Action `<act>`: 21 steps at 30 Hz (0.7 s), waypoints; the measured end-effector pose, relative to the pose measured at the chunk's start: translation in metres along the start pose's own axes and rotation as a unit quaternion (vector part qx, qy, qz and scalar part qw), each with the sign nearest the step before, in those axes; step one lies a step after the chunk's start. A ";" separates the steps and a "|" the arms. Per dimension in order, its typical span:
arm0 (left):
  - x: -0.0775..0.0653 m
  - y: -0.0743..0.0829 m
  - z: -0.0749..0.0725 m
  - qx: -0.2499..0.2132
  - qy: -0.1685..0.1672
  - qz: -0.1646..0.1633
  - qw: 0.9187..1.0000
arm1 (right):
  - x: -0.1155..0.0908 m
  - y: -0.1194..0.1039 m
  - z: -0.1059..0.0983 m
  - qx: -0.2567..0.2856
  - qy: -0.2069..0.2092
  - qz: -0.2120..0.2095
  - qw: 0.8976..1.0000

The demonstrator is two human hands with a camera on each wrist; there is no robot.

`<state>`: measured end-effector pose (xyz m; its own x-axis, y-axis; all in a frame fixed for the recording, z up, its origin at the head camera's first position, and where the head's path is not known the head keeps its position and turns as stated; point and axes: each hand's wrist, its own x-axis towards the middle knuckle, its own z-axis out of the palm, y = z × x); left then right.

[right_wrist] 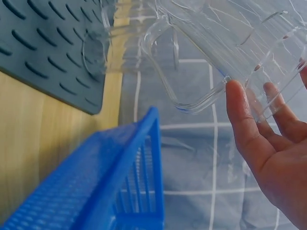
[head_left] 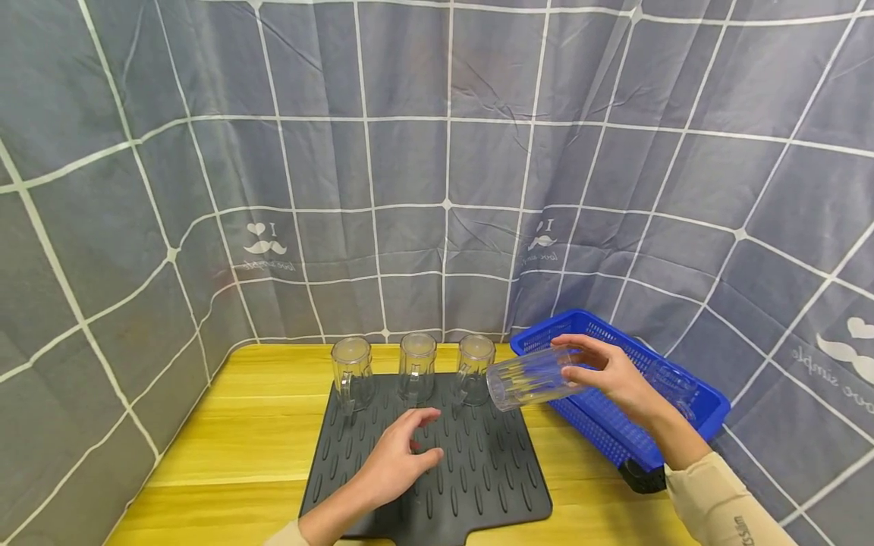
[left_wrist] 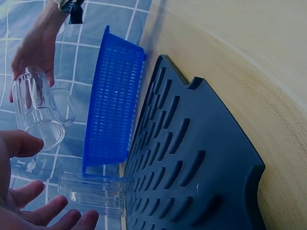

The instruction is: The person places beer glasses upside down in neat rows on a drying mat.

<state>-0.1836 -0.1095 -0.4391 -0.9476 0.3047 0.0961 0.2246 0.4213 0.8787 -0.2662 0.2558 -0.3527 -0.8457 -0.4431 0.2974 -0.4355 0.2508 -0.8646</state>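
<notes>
My right hand (head_left: 617, 379) grips a clear glass mug (head_left: 522, 381) by one end, thumb and fingers on either side. The mug is tipped nearly on its side in the air, between the blue basket and the dark mat; its handle (right_wrist: 192, 106) shows in the right wrist view. Over the middle of the dark ribbed mat (head_left: 478, 485) my left hand (head_left: 396, 459) hovers with thumb and fingers spread, holding nothing. Along the mat's back edge three clear mugs stand in a row: a left mug (head_left: 352, 371), a middle mug (head_left: 417, 369) and a right mug (head_left: 475, 371).
A blue perforated basket (head_left: 713, 409) stands to the right of the mat, with clear glassware (head_left: 672, 383) inside it. Both mat and basket are on a yellow wooden table (head_left: 239, 447). A grey checked curtain (head_left: 410, 167) encloses the back and sides.
</notes>
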 end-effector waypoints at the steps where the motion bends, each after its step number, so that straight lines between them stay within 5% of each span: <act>1: 0.000 0.000 0.000 0.000 0.001 0.000 1.000 | 0.000 0.000 0.002 0.002 -0.002 -0.001 1.000; 21: 0.003 -0.003 0.002 -0.041 0.015 0.000 0.999 | 0.002 0.015 0.052 0.082 -0.004 0.016 0.996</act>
<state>-0.1869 -0.1083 -0.4422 -0.9544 0.2781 0.1089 0.2062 0.3501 0.9137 -0.2585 0.2142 -0.3865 -0.8550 -0.4448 0.2666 -0.3519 0.1201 -0.9283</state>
